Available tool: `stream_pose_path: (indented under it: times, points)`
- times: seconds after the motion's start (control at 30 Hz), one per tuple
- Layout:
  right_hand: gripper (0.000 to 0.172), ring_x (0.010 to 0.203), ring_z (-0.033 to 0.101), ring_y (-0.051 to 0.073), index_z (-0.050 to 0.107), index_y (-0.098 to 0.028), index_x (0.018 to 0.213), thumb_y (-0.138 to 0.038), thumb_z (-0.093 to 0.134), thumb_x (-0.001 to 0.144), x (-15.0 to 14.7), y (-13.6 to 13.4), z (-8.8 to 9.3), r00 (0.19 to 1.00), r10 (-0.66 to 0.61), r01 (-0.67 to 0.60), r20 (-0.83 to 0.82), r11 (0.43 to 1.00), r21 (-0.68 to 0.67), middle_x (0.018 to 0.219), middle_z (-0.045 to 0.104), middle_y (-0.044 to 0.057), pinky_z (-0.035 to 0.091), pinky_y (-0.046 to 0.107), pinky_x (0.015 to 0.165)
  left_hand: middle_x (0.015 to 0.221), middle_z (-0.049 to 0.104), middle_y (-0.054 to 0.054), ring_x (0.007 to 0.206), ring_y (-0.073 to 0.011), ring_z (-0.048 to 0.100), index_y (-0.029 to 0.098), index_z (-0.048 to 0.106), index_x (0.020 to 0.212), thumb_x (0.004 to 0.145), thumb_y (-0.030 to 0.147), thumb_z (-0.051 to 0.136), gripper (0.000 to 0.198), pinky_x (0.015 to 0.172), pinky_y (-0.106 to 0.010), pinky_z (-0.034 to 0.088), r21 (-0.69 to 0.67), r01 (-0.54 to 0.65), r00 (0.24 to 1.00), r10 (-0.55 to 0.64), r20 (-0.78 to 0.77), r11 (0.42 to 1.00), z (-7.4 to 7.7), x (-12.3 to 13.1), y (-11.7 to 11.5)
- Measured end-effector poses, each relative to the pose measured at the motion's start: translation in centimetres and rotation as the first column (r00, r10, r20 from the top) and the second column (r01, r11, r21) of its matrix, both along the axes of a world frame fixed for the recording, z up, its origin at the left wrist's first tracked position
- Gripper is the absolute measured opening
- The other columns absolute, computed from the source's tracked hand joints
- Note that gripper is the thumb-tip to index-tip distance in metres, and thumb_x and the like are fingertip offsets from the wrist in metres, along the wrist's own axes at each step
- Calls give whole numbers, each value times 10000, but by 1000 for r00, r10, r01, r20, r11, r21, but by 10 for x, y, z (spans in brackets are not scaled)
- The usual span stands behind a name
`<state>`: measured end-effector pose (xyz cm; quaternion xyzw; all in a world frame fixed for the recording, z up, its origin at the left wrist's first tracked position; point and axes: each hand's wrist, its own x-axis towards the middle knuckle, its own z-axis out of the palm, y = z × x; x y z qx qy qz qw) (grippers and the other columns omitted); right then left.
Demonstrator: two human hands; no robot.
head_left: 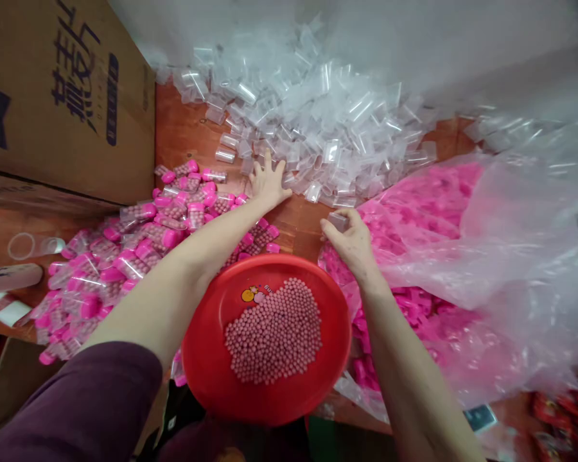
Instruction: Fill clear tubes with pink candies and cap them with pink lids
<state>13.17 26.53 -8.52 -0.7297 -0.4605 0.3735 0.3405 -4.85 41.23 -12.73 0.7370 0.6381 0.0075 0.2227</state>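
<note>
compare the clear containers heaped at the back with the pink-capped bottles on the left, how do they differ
The clear containers look empty, while the pink-capped bottles hold pink beads. The clear containers look colourless and uncapped; the pink-capped bottles wear bright pink caps. Both have see-through walls and lie in jumbled heaps.
</note>
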Motion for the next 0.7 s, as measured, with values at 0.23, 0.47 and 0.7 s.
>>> stream_pose_path:
  times: [0.23,0.47,0.7]
  points:
    - [258,743,704,150,622,-248,955,-360,785,790,-13,-51,27,946,-110,162,-305,975,153,869,720,-23,583,324,736,1658,432,-165,1431,-368,507,234,599,1479,954,157,621,531,1113,-471,551,67,-20,997,25,-77,998,0,9,5]
    - [149,940,682,244,677,-206,980,-319,652,886,-10,-8,1,967,-2,-27,255,993,114,975,725,72,575,444,931,1545,543,-207,1258,-383,689,238,563,1518,966,198,586,553,1064,-536,560,40,135,987,-132,-88,990,5,-5,9]
    - [576,1408,528,444,589,-246,1544,-97,426,1012,-44,76,-24,590,468,-392,658,878,-273,1613,506,217,534,639,1044,1328,718,-168,1269,-393,705,254,616,1452,928,270,667,527,1078,-533,550,3,111,994,-111,-11,994,4,-31,8]
